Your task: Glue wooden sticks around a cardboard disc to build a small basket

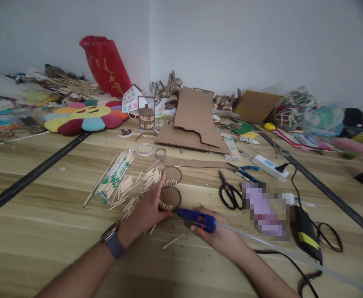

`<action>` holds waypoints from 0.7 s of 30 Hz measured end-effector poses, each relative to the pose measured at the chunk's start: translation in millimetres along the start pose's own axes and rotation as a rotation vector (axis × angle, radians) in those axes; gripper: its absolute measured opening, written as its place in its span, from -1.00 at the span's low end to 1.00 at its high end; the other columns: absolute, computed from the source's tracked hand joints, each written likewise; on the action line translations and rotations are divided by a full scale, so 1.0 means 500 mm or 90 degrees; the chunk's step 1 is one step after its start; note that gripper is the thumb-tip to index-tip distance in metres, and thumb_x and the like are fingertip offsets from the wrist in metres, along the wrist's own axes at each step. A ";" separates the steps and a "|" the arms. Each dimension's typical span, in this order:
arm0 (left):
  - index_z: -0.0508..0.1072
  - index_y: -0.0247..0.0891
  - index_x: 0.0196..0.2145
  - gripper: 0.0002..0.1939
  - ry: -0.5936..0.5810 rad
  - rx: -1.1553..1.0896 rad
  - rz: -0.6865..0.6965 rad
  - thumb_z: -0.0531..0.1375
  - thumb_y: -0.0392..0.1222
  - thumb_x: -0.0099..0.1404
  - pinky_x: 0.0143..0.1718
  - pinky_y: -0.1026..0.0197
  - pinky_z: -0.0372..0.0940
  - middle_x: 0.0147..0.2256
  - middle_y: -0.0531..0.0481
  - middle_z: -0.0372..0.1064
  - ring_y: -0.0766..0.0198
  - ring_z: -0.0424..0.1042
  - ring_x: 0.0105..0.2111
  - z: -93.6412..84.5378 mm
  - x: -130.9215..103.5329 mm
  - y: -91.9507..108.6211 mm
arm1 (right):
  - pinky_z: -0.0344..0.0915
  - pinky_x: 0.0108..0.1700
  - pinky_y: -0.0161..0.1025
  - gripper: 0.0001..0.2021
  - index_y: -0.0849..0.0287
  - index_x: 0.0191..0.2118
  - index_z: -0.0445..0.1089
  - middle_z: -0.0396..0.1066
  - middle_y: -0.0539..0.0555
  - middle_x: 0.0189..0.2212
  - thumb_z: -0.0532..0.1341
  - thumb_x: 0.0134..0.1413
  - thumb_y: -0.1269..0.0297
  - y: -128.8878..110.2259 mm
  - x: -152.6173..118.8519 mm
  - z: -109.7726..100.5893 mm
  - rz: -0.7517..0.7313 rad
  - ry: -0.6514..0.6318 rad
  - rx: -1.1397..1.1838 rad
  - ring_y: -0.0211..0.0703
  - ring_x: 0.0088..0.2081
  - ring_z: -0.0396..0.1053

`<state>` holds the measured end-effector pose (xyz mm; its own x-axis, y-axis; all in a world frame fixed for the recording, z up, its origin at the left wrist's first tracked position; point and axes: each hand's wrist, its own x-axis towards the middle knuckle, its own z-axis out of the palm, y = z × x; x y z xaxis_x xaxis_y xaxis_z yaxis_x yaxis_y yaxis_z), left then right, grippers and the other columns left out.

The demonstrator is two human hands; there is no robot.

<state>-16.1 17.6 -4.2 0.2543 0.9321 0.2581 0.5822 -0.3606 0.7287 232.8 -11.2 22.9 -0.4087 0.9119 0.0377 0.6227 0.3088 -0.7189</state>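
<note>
My right hand (220,231) is closed round a blue hot glue gun (196,219), with a clear glue stick trailing from its back. The gun's nozzle points left, at the near edge of a round cardboard piece (170,197) rimmed with short wooden sticks. My left hand (145,207) grips that piece from the left, thumb at the near side and a finger at the far side. A second cardboard round (172,175), also edged with sticks, lies just beyond. Loose short sticks (152,178) are scattered left of both rounds.
Bagged sticks (114,174) lie at left. Scissors (229,192), pliers (243,168) and a power strip (270,167) lie at right, with a black cord. Behind stand cardboard sheets (195,116), a small lidded stick basket (146,118) and a flower cushion (88,118).
</note>
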 end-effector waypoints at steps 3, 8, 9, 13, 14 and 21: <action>-0.14 -0.05 0.40 0.17 -0.004 0.003 -0.004 0.44 -0.31 0.00 0.30 -0.18 0.11 0.35 -0.21 0.07 -0.12 0.10 0.34 0.000 0.000 -0.001 | 0.35 -0.26 -0.24 -0.78 0.14 -0.33 0.45 0.50 0.09 -0.39 0.21 0.11 0.09 -0.003 0.002 -0.003 -0.006 -0.007 0.002 -0.08 -0.33 0.46; -0.15 -0.06 0.40 0.16 -0.010 0.009 -0.002 0.44 -0.30 0.02 0.29 -0.17 0.12 0.34 -0.23 0.08 -0.12 0.12 0.33 -0.001 0.001 -0.001 | 0.37 -0.25 -0.24 -0.78 0.13 -0.34 0.45 0.51 0.09 -0.38 0.22 0.11 0.09 -0.003 0.003 -0.001 -0.009 -0.001 -0.009 -0.07 -0.32 0.47; -0.14 -0.06 0.40 0.15 -0.008 0.010 -0.003 0.44 -0.30 0.02 0.29 -0.17 0.12 0.34 -0.23 0.08 -0.12 0.11 0.33 -0.001 0.001 -0.001 | 0.37 -0.25 -0.24 -0.77 0.13 -0.36 0.45 0.51 0.09 -0.39 0.21 0.11 0.08 -0.004 0.002 0.000 -0.009 0.000 -0.008 -0.07 -0.33 0.47; -0.13 -0.06 0.39 0.17 -0.006 0.014 -0.011 0.45 -0.31 0.00 0.29 -0.18 0.12 0.34 -0.22 0.09 -0.12 0.11 0.33 0.000 0.001 -0.001 | 0.42 -0.25 -0.21 -0.73 0.12 -0.33 0.48 0.54 0.10 -0.38 0.22 0.06 0.01 -0.005 0.001 -0.001 0.031 0.040 0.033 -0.02 -0.31 0.50; -0.14 -0.04 0.39 0.17 -0.005 0.017 -0.010 0.45 -0.32 -0.01 0.29 -0.18 0.12 0.34 -0.21 0.09 -0.12 0.10 0.34 0.000 0.000 -0.001 | 0.43 -0.22 -0.19 -0.70 0.11 -0.29 0.50 0.56 0.11 -0.34 0.23 0.05 -0.02 -0.005 0.001 -0.004 0.060 0.061 0.046 0.02 -0.27 0.51; -0.17 0.02 0.39 0.18 -0.004 0.026 0.000 0.44 -0.35 0.01 0.29 -0.19 0.13 0.34 -0.18 0.09 -0.09 0.11 0.34 0.000 -0.003 -0.004 | 0.44 -0.28 -0.14 -0.54 0.16 -0.30 0.47 0.54 0.09 -0.43 0.30 -0.06 -0.19 0.031 0.022 -0.030 0.288 0.180 0.333 0.00 -0.34 0.51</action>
<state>-17.4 16.8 -6.0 0.2589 0.9317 0.2547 0.6135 -0.3623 0.7017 247.7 7.7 22.7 0.0431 0.9758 -0.2142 0.2613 -0.2179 -0.9403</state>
